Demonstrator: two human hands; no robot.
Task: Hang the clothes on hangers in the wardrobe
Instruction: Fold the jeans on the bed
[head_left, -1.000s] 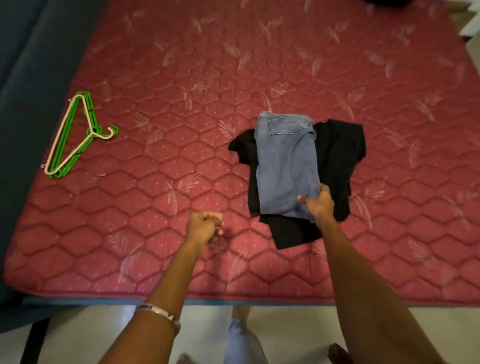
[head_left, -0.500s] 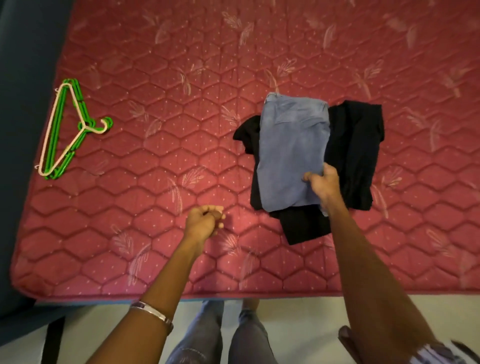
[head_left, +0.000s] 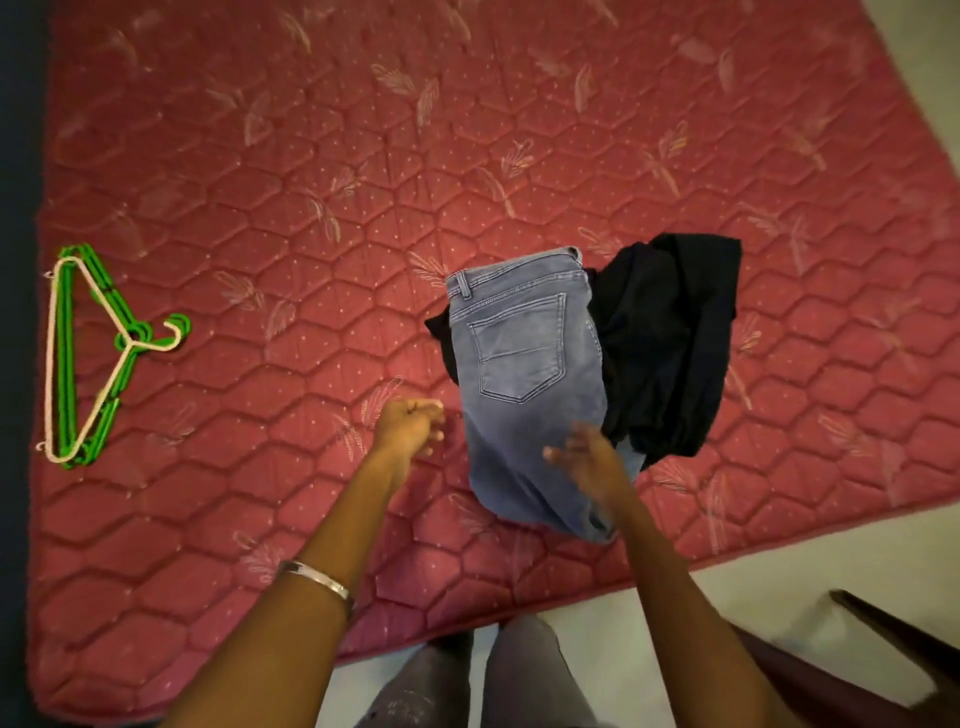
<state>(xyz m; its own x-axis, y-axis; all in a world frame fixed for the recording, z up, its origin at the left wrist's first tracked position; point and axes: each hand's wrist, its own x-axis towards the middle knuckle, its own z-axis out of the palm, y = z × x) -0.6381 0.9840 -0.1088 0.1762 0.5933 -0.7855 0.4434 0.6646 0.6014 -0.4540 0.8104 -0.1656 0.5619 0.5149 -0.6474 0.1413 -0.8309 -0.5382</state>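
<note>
Folded light-blue jeans (head_left: 524, 384) lie on the red quilted mattress (head_left: 322, 171), back pocket up, their lower end near the front edge. A crumpled black garment (head_left: 670, 343) lies beside and partly under them on the right. My right hand (head_left: 587, 460), blurred, is over the jeans' lower part with its fingers spread and no visible grip on the cloth. My left hand (head_left: 410, 428) hovers just left of the jeans, its fingers loosely curled and holding nothing. A stack of green and cream hangers (head_left: 85, 358) lies far left on the mattress.
A dark wall or panel (head_left: 15, 364) runs along the mattress's left side. Pale floor (head_left: 779, 566) shows at the lower right, with a dark brown piece of furniture (head_left: 893, 660) in the corner. My legs (head_left: 467, 680) stand at the mattress's front edge.
The jeans have slid off the black garment toward the front edge. My right hand has let go of them and spread its fingers. My left fist has loosened.
</note>
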